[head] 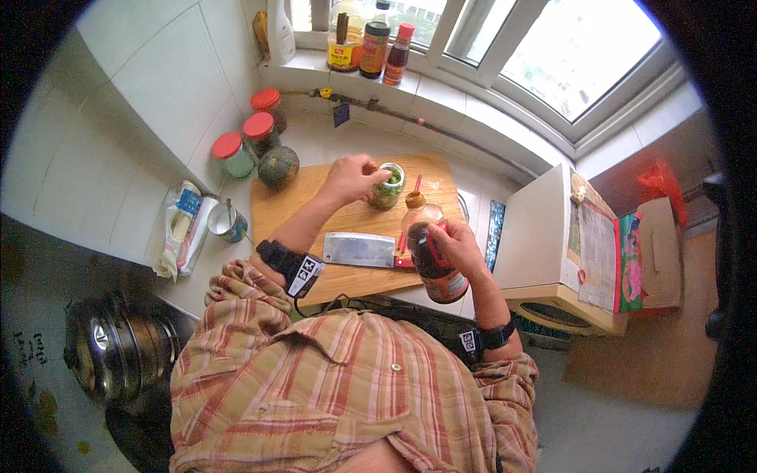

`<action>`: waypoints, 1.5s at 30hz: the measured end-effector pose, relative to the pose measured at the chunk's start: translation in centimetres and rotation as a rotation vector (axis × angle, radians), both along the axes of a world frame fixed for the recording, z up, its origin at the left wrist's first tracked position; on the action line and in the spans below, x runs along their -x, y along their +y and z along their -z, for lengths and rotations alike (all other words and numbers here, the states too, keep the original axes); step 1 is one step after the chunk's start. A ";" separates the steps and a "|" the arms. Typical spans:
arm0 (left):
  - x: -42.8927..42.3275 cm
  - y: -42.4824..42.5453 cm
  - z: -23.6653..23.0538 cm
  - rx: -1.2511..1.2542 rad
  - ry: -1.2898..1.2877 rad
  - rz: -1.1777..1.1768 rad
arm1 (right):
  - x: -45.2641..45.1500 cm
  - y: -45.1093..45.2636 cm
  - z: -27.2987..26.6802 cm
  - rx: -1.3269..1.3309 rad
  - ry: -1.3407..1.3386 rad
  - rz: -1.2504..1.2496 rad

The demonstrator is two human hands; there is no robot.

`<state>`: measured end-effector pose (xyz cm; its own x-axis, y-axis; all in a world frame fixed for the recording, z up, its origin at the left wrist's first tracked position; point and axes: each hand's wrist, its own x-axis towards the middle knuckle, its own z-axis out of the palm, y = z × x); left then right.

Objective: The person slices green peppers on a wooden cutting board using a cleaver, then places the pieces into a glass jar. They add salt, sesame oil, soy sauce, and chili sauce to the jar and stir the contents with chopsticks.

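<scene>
At the glass jar [387,198] of chopped green pieces, my left hand [353,178] has its fingertips over the near-left part of the mouth. Whether those fingers pinch anything is hidden. My right hand [458,245] grips the red handle of a large plastic bottle [439,282] of dark liquid. The bottle leans with its uncapped neck towards the jar, and the liquid lies in its lower body. Between my forearms a cleaver [359,249] rests flat on the wooden cutting board [349,287], its red handle partly behind the bottle. Red chopsticks [419,182] show partly behind the bottle's neck.
Several red-lidded jars [233,155] and a dark green pumpkin [278,168] stand at the back left. A metal can [227,223] is left of the board. Bottles [374,50] line the windowsill. A white box-shaped appliance [532,230] borders the right. A steel pot [118,349] sits lower left.
</scene>
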<state>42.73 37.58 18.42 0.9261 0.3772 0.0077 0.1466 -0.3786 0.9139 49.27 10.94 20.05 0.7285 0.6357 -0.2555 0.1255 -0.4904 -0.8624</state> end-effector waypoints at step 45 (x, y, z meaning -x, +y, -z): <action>12.2 6.8 19.2 0.551 0.145 -0.475 | -5.1 9.7 -3.2 0.458 -0.209 -0.207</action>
